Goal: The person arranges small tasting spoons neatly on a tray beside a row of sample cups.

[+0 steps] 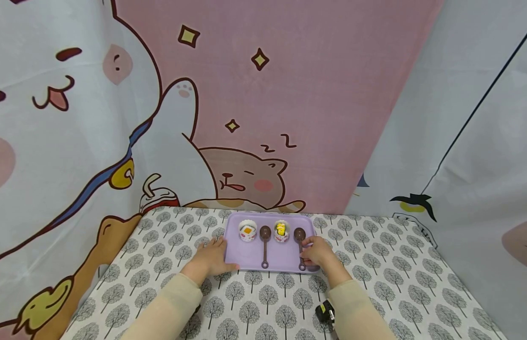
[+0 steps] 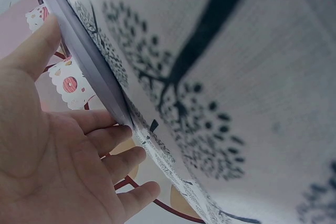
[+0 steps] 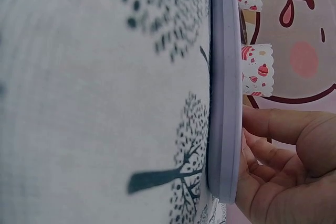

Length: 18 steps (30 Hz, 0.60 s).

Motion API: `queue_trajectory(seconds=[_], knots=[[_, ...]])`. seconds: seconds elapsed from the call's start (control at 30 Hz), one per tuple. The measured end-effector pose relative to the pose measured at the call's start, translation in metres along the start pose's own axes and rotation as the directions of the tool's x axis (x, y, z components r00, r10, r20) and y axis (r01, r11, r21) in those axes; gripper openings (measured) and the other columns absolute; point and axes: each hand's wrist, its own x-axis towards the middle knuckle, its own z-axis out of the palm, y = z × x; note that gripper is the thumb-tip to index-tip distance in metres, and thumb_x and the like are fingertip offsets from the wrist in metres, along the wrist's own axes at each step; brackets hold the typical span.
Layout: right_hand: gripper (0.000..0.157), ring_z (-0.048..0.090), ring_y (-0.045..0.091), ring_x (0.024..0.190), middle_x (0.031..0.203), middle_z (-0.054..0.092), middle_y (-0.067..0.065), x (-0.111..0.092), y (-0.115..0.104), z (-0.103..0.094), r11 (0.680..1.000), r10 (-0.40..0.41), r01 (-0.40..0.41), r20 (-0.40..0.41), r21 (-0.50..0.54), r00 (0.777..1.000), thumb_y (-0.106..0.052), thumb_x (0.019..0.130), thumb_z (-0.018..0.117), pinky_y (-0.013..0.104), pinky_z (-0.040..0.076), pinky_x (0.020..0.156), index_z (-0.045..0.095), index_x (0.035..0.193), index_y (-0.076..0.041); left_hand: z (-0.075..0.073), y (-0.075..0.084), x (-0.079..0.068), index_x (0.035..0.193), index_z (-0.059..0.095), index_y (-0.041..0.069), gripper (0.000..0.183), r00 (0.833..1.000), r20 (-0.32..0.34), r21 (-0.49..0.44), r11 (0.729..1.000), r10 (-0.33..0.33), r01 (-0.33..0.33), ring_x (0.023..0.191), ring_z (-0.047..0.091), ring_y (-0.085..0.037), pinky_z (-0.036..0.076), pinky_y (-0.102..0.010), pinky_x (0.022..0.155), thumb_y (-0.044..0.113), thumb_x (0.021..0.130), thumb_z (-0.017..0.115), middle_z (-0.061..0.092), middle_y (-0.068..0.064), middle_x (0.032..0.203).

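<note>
A lilac tray [image 1: 242,259] lies on the cloth. My left hand [image 1: 210,259] rests at its front left corner, thumb on the front edge and fingers loosely extended along the left side; the left wrist view shows the palm [image 2: 68,166]. My right hand [image 1: 318,252] is over the tray's right side, pinching the handle of a brown spoon [image 1: 299,233]; in the right wrist view its fingers [image 3: 270,124] are curled, with the spoon hidden. Another brown spoon [image 1: 265,233] lies between two printed paper cups. The left cup [image 1: 248,237] holds a white and orange piece, the right cup [image 1: 282,237] yellow pieces.
A tree-print cloth [image 1: 267,302] covers the table. Near my right forearm lies a small black object [image 1: 324,311] with a yellow label. A cartoon-print curtain [image 1: 310,118] hangs behind the table and along its sides.
</note>
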Motion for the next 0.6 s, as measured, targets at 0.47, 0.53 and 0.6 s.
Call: queue_trajectory(seconds=[0.47,0.53,0.6], knots=[[0.037,0.067,0.023,0.065,0.087,0.060,0.018,0.0011,0.0000,0.0000,0.999,-0.009,0.009,0.001,-0.035,1.000,0.011,0.083,0.068,0.032,0.061,0.061,0.058,0.118,0.010,0.0025,-0.0009,0.0021,0.149,0.038,-0.007,0.101,1.000,0.000,0.004,1.000,-0.008,0.008,0.144,0.028,-0.048,0.018,-0.066,0.116,0.062,0.083,0.070,0.034,-0.026,0.156],[0.036,0.068,0.023,0.065,0.087,0.060,0.018,0.0015,-0.0001,0.0001,0.999,-0.010,0.010,-0.001,-0.036,1.000,0.011,0.083,0.068,0.032,0.061,0.061,0.058,0.118,0.010,0.0019,-0.0008,0.0021,0.149,0.038,-0.007,0.101,1.000,0.000,0.003,1.000,-0.008,0.008,0.145,0.028,-0.048,0.018,-0.066,0.116,0.062,0.083,0.070,0.034,-0.026,0.156],[0.036,0.067,0.023,0.065,0.087,0.060,0.018,0.0018,-0.0003,0.0001,0.999,-0.010,0.009,-0.001,-0.031,1.000,0.011,0.083,0.068,0.032,0.061,0.061,0.058,0.118,0.010,0.0014,-0.0006,0.0019,0.149,0.038,-0.007,0.101,1.000,-0.001,0.002,1.000,-0.008,0.008,0.144,0.028,-0.048,0.018,-0.066,0.116,0.061,0.083,0.071,0.034,-0.026,0.156]])
